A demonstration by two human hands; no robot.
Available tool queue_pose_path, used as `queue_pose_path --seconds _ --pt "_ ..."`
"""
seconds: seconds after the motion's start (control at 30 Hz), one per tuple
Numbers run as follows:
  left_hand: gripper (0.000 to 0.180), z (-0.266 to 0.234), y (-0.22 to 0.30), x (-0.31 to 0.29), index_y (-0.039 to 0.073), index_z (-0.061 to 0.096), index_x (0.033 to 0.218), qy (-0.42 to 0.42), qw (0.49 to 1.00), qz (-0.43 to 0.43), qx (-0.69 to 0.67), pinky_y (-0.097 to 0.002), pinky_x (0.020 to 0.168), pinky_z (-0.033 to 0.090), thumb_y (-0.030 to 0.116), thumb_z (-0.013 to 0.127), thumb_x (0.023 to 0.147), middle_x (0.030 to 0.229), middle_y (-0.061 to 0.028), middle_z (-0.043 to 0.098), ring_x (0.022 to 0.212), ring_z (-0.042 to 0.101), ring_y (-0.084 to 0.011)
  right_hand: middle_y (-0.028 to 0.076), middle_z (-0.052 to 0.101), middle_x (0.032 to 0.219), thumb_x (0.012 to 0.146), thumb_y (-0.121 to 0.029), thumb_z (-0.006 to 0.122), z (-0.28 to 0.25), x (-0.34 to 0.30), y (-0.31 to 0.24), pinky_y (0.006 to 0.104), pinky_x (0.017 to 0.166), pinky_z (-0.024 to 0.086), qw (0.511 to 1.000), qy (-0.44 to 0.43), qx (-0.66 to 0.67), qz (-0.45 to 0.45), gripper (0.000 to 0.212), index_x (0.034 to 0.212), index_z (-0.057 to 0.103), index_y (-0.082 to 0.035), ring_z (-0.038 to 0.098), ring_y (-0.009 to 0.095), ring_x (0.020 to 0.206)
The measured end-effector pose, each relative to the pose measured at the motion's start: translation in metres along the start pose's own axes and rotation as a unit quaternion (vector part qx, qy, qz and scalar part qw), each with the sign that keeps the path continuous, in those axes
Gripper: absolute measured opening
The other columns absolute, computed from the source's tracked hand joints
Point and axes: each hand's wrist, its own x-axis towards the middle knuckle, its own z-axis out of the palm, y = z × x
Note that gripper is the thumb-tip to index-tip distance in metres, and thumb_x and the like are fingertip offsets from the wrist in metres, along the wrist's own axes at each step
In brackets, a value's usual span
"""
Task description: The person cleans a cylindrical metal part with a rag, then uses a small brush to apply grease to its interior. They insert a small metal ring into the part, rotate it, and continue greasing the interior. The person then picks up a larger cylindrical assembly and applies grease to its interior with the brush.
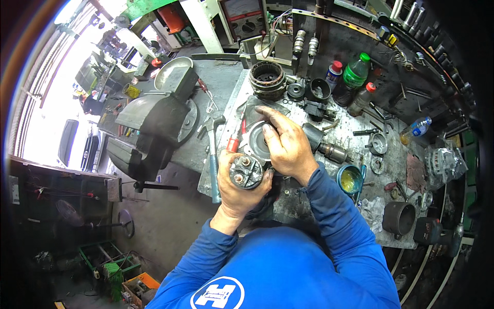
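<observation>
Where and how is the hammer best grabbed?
Probably by the lower half of the blue handle, from the near side: the hammer lies with its head at the far end. The left hand suits by position, but holds a round studded part.

Left hand (237,198): partly blocked by the round metal part (247,173), can't tell how far the fingers wrap.
Right hand (289,148): covers a chunk of the black disc (259,141), no clue what's under the palm.
Meter (246,23): top chopped off by the frame, scale's too small to read.
Doorway (43,103): mostly blown out by glare.
Plastic bag (445,165): too crinkly to tell what's inside.
Blue shirt (288,268): cut off at the bottom, and hides part of the bench (395,165).
</observation>
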Motion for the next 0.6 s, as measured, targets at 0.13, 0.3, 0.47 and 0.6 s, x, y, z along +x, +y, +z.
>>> queue_pose_path --seconds 0.13,0.3,0.47,0.6 --pt "0.061 0.003 -0.001 -0.001 0.000 0.053 0.115 0.025 1.000 0.012 0.014 -0.0397 0.078 0.052 0.015 0.091 0.069 0.097 -0.0133 0.058 0.085 0.062 -0.0282 0.024 0.066 0.130 0.100 -0.014 0.055 -0.002 0.001 -0.001 0.0425 0.107 0.049 0.999 -0.019 0.037 0.011 0.040 0.136 0.060 0.002 0.064 0.040 0.121" --pt "0.057 0.003 -0.002 -0.005 0.001 0.056 0.111 0.030 0.999 -0.001 0.031 -0.0415 0.078 0.053 0.016 0.092 0.068 0.097 -0.0137 0.060 0.085 0.064 -0.0305 0.023 0.060 0.139 0.105 -0.015 0.056 -0.039 -0.030 0.012 0.0380 0.112 0.044 0.995 0.049 0.063 0.054 0.042 0.143 0.054 0.002 0.058 0.031 0.131" --pt "0.061 0.002 -0.006 -0.011 -0.001 0.055 0.114 0.023 0.999 -0.039 0.022 -0.0409 0.077 0.053 0.015 0.092 0.068 0.098 -0.0139 0.061 0.085 0.064 -0.0299 0.017 0.070 0.124 0.103 -0.014 0.058 -0.117 -0.136 0.033 0.0377 0.100 0.053 0.961 0.117 -0.123 0.216 0.043 0.143 0.056 0.002 0.067 0.024 0.113" --pt "0.065 0.001 -0.011 -0.015 -0.008 0.050 0.126 0.001 0.999 -0.032 0.016 -0.0323 0.080 0.054 0.011 0.089 0.077 0.101 -0.0111 0.061 0.088 0.061 -0.0188 0.021 0.072 0.110 0.094 -0.013 0.066 -0.169 -0.239 0.044 0.0458 0.091 0.055 0.874 0.125 -0.338 0.325 0.042 0.133 0.064 0.000 0.069 0.039 0.102"
